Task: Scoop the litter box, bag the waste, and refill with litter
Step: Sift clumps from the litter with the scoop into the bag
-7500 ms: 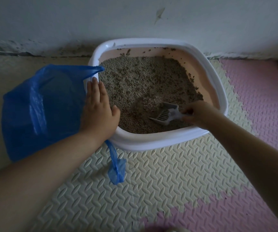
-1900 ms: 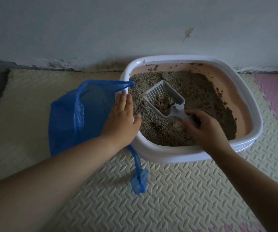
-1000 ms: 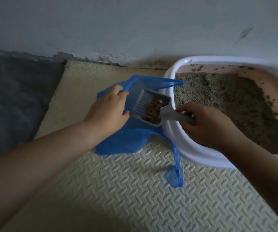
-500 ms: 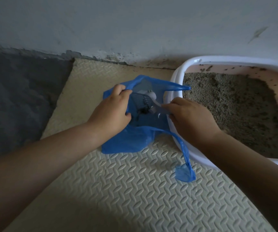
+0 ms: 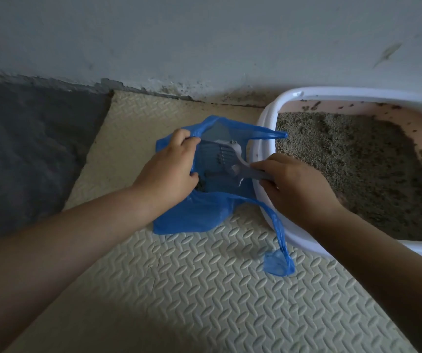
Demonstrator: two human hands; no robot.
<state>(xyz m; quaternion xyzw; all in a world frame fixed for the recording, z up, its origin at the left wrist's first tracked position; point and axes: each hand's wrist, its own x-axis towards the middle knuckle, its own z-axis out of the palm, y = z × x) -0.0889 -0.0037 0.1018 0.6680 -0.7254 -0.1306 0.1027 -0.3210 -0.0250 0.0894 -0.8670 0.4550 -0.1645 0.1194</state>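
The mat (image 5: pixel 204 289) holds one box (image 5: pixel 264 149) at right, by the far wall, litter (image 5: pixel 344 161) inside. One bag (image 5: pixel 192 217) lies just left of it, touching its rim, mouth up. One scoop (image 5: pixel 234 151) is tipped inside the mouth, long axis left to right: head left, handle right. Your right hand (image 5: pixel 296 184) curls round the handle; your left hand (image 5: pixel 169 171) grips the bag's left edge. The litter lies right of the scoop, nearer your right hand.
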